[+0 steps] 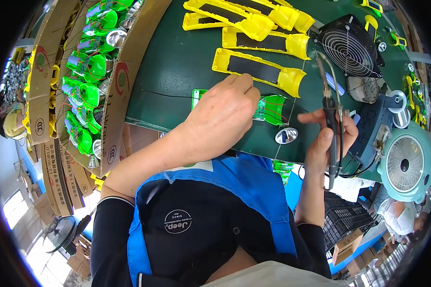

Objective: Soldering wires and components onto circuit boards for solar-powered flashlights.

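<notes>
Over a green plastic lamp housing (275,103) my left hand (225,112) is closed, its fingertips pinched together. Whatever sits between them is hidden. A green circuit board and thin red wires show inside the housing at its right end, while the hand covers its middle. Just below that end lies a round silver reflector (286,136). My right hand (321,141) grips a soldering iron (330,115) by its black handle. A thin curved metal tube runs along the iron, whose tip points up and away, apart from the housing.
Yellow housings (258,71) with dark panels lie on the green table (167,71) beyond my hands. At the left, a cardboard box (129,62) holds several green lamp assemblies. A black fan (348,45), a blue soldering station (371,126) and a teal fan (404,165) stand at the right.
</notes>
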### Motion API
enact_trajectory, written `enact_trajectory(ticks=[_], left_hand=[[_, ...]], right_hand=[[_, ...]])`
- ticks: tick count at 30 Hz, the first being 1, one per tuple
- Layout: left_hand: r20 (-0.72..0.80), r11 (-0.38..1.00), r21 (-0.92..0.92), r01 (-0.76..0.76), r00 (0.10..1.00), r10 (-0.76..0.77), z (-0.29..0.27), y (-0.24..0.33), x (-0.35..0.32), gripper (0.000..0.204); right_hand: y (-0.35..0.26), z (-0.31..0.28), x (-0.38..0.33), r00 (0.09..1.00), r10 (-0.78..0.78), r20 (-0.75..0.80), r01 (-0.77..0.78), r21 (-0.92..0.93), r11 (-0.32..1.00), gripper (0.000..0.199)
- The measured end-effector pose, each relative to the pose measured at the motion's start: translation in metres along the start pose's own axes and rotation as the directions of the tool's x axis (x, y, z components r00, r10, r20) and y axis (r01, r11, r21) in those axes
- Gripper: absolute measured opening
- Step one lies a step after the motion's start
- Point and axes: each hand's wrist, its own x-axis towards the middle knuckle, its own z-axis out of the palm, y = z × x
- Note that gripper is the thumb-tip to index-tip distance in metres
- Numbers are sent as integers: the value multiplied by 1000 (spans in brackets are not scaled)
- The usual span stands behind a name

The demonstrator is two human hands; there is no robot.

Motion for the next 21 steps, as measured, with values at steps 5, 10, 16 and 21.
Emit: enact_trajectory(ticks=[5, 10, 16, 21], left_hand=[[37, 1000, -6, -9, 999, 9, -12, 3, 2, 14], [107, 935, -313, 166, 985, -139, -38, -13, -11, 36], [-69, 964, -205, -172, 985, 161, -5, -3, 12, 14], [-42, 893, -437, -110, 994, 102, -7, 7, 21, 5]], right_hand=[[25, 22, 29, 974, -180, 135, 189, -56, 980, 40], [36, 20, 24, 971, -149, 185, 174, -127, 977, 31], [22, 11, -4, 978, -86, 190, 165, -450, 878, 30], [-4, -2, -23, 937, -308, 166, 350, -420, 838, 31]])
